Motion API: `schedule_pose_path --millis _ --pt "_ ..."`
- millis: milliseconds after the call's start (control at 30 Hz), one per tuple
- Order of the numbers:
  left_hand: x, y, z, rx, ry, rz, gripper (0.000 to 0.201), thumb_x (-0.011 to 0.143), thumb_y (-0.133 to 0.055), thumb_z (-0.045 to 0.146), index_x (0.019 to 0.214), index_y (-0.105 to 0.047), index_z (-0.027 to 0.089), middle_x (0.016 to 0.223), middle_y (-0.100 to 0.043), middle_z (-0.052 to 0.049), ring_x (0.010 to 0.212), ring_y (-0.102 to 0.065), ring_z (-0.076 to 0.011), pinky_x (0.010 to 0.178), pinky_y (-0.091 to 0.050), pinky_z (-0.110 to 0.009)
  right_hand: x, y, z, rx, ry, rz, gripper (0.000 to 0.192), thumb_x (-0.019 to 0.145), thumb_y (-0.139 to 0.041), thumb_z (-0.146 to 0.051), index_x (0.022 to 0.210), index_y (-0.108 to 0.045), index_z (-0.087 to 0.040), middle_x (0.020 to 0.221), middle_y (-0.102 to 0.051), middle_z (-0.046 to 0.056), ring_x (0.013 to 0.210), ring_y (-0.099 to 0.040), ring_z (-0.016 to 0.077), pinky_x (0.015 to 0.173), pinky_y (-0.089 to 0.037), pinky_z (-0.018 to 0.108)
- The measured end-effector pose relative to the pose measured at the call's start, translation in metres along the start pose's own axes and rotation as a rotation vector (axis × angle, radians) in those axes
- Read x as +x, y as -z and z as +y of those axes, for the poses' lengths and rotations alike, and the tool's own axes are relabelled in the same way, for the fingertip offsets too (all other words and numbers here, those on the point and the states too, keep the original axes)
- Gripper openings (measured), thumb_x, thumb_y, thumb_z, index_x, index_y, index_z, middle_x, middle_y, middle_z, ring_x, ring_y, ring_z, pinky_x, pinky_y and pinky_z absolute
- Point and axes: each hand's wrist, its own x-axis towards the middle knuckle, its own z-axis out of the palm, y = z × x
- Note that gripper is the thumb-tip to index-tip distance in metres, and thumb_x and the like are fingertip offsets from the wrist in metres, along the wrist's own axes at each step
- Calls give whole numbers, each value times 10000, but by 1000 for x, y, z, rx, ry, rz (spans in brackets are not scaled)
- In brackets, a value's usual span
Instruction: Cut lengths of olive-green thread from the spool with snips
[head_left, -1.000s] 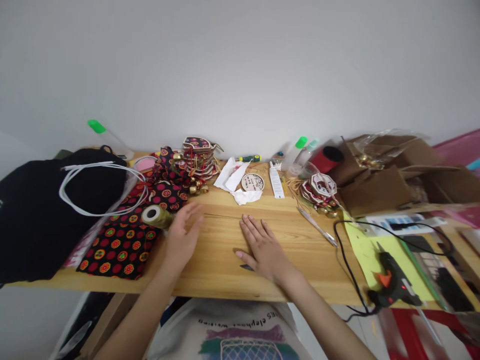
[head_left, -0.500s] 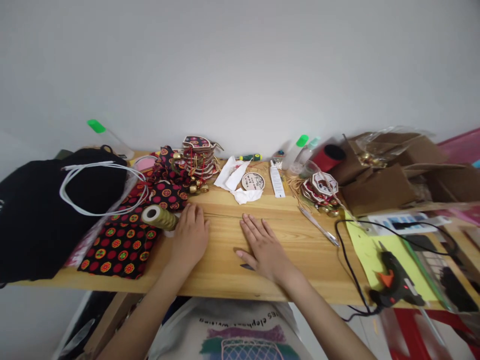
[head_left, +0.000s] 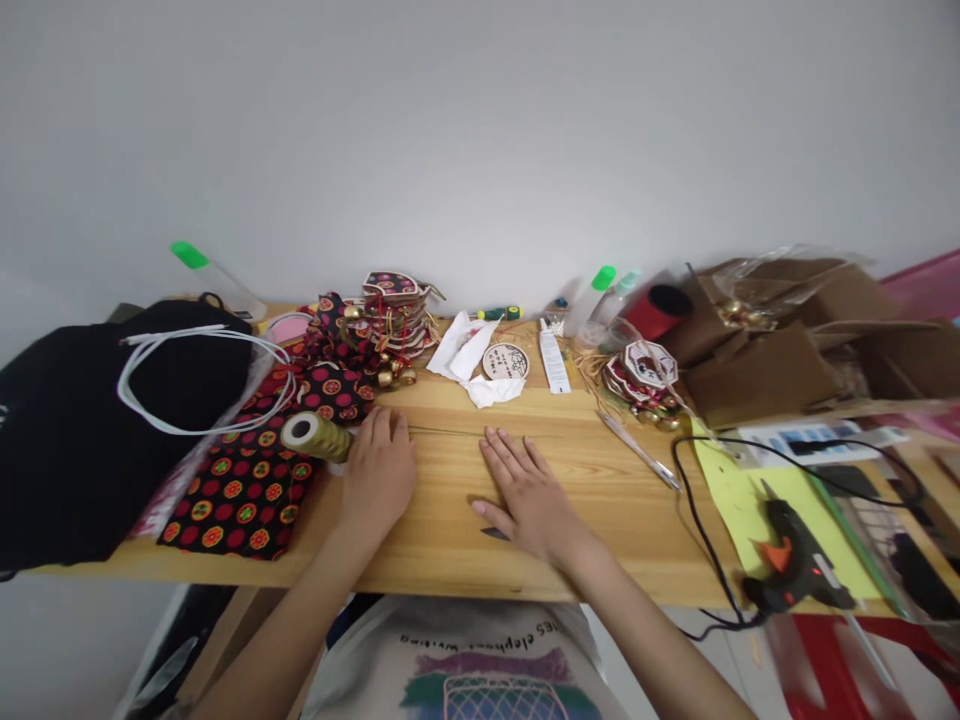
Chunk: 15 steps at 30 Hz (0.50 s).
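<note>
Head view: we have two hands on one table (head_left: pixel 450 545). Our left hand (head_left: pixel 379 470) lies flat and released, fingers touching one spool (head_left: pixel 315 435) that lies on its side at the edge of one patterned cloth (head_left: pixel 240 490). Our right hand (head_left: pixel 529 500) is spread flat, grasping nothing, near the front edge. Bare wood lies between and beyond them. One glue gun (head_left: pixel 791 565) sits far right; two boxes (head_left: pixel 757 375) stand behind, their contents hard to tell
</note>
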Motion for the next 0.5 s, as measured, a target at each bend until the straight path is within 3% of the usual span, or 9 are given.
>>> schedule_pose_path --millis 167,267,333,400,500 --pt "-4 20 0 -326 137 131 371 836 -389 254 1121 -593 135 1180 -592 -147 1144 -507 -273 1024 -350 -456 0 2 -1 1 -6 -15 714 899 -236 -570 1430 -262 -92 1501 -164 103 1390 -142 213 1129 -135 436" --pt "-5 33 2 -712 302 124 347 822 -475 347 1091 -613 178 1125 -638 -91 1044 -581 -229 982 -411 -408 0 2 -1 0 -7 -15 716 898 -235 -574 1430 -262 -95 1500 -169 100 1390 -141 211 1128 -140 435" --pt "-4 37 3 -818 329 119 341 819 -490 369 1081 -617 191 1096 -653 -73 1009 -598 -215 963 -431 -395 0 1 0 -2 -5 -8 718 896 -234 -579 1431 -261 -101 1501 -173 96 1390 -138 211 1128 -140 434" --pt "-4 38 3 -647 223 139 327 835 -461 340 1074 -621 186 1131 -633 -83 1062 -567 -223 995 -401 -408 0 0 0 -5 -3 4 718 895 -233 -582 1434 -257 -108 1502 -178 94 1391 -134 211 1129 -139 432" --pt "-5 32 5 -174 36 88 361 856 -365 264 1070 -622 128 1169 -589 -148 1126 -509 -267 1008 -373 -447 0 -1 0 -3 0 12 713 897 -235 -576 1435 -253 -107 1501 -181 100 1391 -135 209 1128 -141 437"
